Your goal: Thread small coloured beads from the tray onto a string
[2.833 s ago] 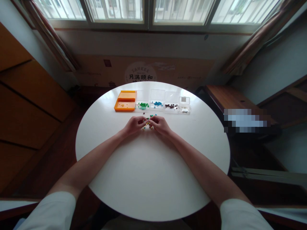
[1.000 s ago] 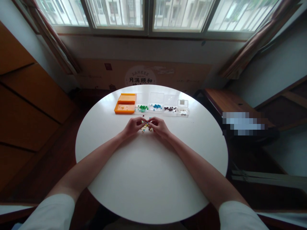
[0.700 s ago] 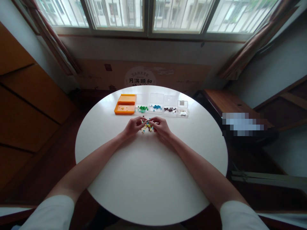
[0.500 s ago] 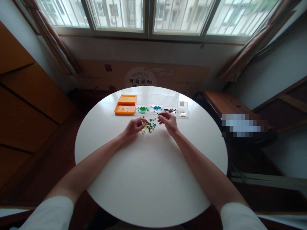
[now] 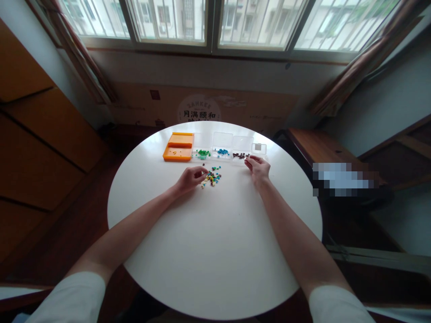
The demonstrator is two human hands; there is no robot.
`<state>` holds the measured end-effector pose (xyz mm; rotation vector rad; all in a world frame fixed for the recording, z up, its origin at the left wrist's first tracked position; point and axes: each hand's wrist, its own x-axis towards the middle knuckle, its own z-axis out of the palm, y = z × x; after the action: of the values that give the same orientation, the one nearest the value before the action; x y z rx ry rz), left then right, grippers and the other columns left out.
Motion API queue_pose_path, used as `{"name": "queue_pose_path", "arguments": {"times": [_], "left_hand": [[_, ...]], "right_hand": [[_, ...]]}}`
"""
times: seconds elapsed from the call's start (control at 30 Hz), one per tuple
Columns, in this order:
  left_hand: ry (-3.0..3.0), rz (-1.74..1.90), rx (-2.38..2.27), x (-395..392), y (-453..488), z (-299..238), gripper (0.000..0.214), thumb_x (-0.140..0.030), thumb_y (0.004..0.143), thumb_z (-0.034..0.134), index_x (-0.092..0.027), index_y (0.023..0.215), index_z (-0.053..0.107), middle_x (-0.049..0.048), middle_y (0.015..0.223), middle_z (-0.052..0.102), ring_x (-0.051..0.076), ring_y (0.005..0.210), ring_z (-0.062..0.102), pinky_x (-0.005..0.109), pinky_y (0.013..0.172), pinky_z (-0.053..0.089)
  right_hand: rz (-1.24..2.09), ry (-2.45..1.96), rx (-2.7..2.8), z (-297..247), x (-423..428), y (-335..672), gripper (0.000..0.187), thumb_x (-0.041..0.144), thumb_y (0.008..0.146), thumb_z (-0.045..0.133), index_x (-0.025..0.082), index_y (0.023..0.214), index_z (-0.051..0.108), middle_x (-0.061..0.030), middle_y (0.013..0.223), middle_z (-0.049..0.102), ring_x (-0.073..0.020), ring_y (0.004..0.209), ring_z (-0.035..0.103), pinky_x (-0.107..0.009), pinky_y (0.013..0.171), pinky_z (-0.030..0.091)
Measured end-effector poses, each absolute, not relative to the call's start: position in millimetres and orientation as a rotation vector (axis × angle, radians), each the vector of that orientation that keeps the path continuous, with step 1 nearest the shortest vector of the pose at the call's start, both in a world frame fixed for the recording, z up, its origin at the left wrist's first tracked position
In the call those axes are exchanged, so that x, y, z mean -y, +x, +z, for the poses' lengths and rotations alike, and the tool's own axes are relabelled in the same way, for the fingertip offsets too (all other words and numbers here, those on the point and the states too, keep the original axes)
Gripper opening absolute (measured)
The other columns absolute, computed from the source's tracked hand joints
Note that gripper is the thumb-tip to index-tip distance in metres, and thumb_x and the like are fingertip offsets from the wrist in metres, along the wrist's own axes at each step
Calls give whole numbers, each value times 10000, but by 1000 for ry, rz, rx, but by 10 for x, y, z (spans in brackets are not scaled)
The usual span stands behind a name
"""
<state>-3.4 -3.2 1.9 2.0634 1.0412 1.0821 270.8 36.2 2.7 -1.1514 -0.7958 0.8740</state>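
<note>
My left hand point(image 5: 191, 177) rests at the left edge of a mixed pile of small toy bricks point(image 5: 212, 177), its thumb and forefinger pinched together beside the pieces. Whatever sits between those fingertips is too small to make out. Over at the right, my right hand point(image 5: 259, 169) has its fingers pinched at the right edge of a clear box of dark brown bricks point(image 5: 239, 155). It partly covers a small clear box point(image 5: 259, 147) with a raised lid. What the right fingertips hold does not show clearly.
Along the table's far side stand an orange box point(image 5: 178, 157), a clear box of green bricks point(image 5: 203, 154) and a clear box of blue bricks point(image 5: 222, 152), lids raised. The round white table point(image 5: 215, 251) has its far edge towards the window wall.
My right hand has moved right, from above the pile to the box of dark brown bricks, after pinching a small dark piece. My left hand has stayed by the pile.
</note>
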Motion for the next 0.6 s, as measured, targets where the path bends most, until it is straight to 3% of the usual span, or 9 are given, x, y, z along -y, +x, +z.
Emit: {"name": "queue_pose_path", "arguments": {"times": [0.2, 0.43, 0.6], "left_hand": [[2068, 1091, -1042, 11, -43, -16, 199, -272, 786, 562, -107, 835, 663, -49, 479, 455, 49, 445, 379, 160, 454, 305], [2065, 1088, -1047, 29, -32, 11, 215, -290, 793, 567, -105, 844, 664, -45, 481, 475, 49, 441, 388, 159, 449, 306], [2061, 1085, -1044, 24, -34, 3, 219, -289, 795, 569, -101, 849, 667, -45, 480, 469, 47, 436, 383, 159, 440, 294]], "right_hand": [[825, -1185, 944, 71, -282, 2556, 194, 240, 651, 680, 164, 810, 600, -34, 742, 642, -122, 655, 622, -295, 663, 556], [732, -1258, 1721, 135, -84, 2296, 167, 271, 714, 607, 147, 803, 676, -48, 755, 660, -125, 617, 569, -280, 617, 479], [691, -1287, 1926, 136, -32, 2282, 195, 287, 717, 626, 140, 822, 701, -49, 747, 633, -122, 619, 538, -267, 613, 453]]}}
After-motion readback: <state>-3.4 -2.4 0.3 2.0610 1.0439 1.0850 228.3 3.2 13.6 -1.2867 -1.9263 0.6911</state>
